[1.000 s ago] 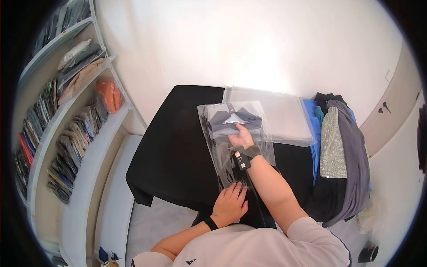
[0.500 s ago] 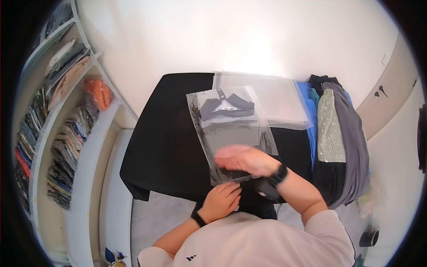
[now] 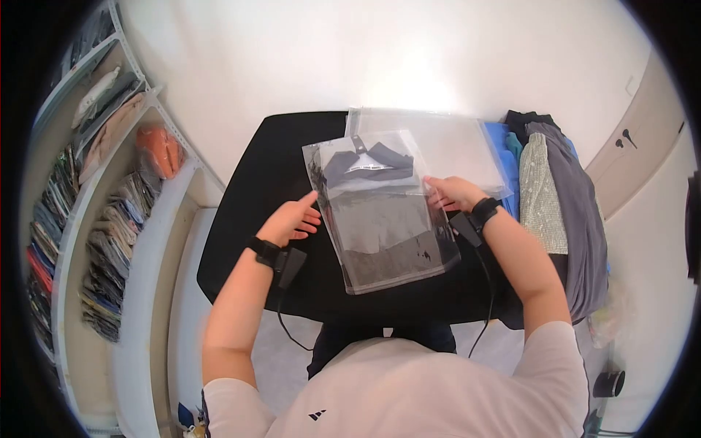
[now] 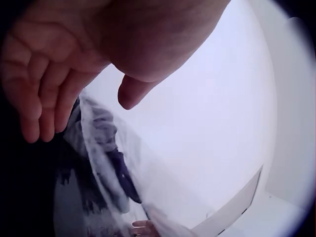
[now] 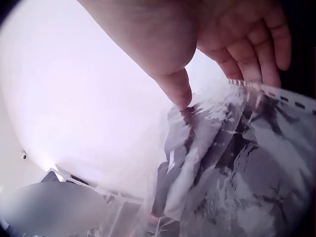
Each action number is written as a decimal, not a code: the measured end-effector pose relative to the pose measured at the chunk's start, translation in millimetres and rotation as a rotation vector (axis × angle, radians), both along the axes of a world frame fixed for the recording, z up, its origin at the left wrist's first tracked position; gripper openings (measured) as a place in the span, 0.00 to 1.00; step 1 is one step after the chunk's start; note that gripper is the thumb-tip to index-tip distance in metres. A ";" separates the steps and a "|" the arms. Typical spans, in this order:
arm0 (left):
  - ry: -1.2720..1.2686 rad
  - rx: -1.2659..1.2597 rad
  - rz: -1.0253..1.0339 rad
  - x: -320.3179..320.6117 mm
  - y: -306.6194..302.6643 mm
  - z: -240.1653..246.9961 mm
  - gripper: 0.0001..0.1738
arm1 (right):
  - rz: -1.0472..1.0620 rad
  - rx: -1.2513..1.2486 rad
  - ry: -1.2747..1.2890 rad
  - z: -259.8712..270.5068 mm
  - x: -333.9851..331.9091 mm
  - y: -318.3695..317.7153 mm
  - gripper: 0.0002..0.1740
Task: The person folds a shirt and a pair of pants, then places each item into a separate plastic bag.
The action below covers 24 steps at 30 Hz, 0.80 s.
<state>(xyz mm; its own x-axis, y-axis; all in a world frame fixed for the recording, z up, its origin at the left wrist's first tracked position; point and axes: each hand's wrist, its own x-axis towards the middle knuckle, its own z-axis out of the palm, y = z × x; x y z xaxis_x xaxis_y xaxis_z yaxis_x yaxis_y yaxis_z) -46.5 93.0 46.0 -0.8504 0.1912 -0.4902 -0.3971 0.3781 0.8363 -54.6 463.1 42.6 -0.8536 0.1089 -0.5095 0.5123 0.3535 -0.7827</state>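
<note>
A clear plastic bag (image 3: 380, 248) lies on the black-covered table, holding a folded dark garment with a grey-blue collar (image 3: 391, 155). My right hand (image 3: 456, 196) holds the bag's right edge beside the collar. In the right wrist view its thumb (image 5: 178, 91) rests on top of the plastic, and its fingers reach under the perforated edge. My left hand (image 3: 292, 219) is at the bag's left edge, palm turned inward, fingers loosely bent with nothing in them. The left wrist view shows its thumb (image 4: 133, 94) apart from its fingers.
A stack of clear empty bags (image 3: 456, 146) lies at the back, partly under the filled one. Folded clothes, including a sequinned piece (image 3: 537, 190) and a grey garment (image 3: 573, 219), cover the table's right end. Shelves (image 3: 135, 270) of packed clothes stand on the left.
The right hand swept down over the bag toward its near end, then out to its right edge. The left hand left the near end and moved up beside the left edge.
</note>
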 end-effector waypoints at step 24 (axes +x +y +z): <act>-0.086 0.401 0.074 -33.7 3.6 -41.0 0.37 | 0.041 -0.466 -0.061 -35.7 -1.1 -1.8 0.18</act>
<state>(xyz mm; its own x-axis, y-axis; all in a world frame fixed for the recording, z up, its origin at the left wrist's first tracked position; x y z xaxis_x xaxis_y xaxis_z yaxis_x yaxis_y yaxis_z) -80.2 96.6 5.0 -0.8283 0.3214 -0.4590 -0.4855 -0.0027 0.8743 -55.8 461.3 6.9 -0.8196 -0.1767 -0.5450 0.5548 -0.0074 -0.8319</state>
